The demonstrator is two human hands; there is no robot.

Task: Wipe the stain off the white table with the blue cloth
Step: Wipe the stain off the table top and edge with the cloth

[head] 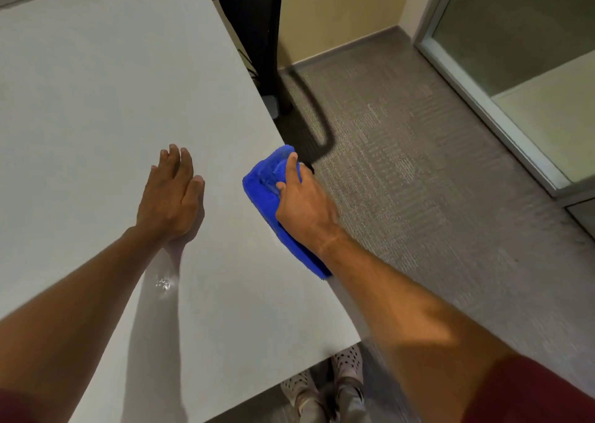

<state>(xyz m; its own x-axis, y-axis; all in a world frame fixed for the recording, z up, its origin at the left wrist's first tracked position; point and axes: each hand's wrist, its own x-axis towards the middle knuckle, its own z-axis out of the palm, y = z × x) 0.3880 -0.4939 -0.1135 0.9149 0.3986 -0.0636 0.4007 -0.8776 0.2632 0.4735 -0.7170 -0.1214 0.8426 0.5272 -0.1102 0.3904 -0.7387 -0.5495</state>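
Forearms reach forward from dark red sleeves over the smooth white desk [106, 78]. The left hand [170, 197] lies palm-down on the desk top, its fingers straight, close together and pointing away from the body, holding nothing. The right hand [304, 203] sits at the desk's right edge on top of the folded bright blue terry cloth [262, 194], wrist raised a little, fingers bent down into the fabric so that they grip it against the surface; the index finger stretches toward the cloth's far end. The cloth lies along the edge, its far corner and near end reaching slightly past the rim. A small glistening wet patch [165, 284] shows on the desk just beside the left forearm, apart from the cloth. Below the near corner, two feet in pale spotted socks [346, 361] stand on grey carpet [418, 181]. A dark chair [254, 20] stands against the desk's far right side.
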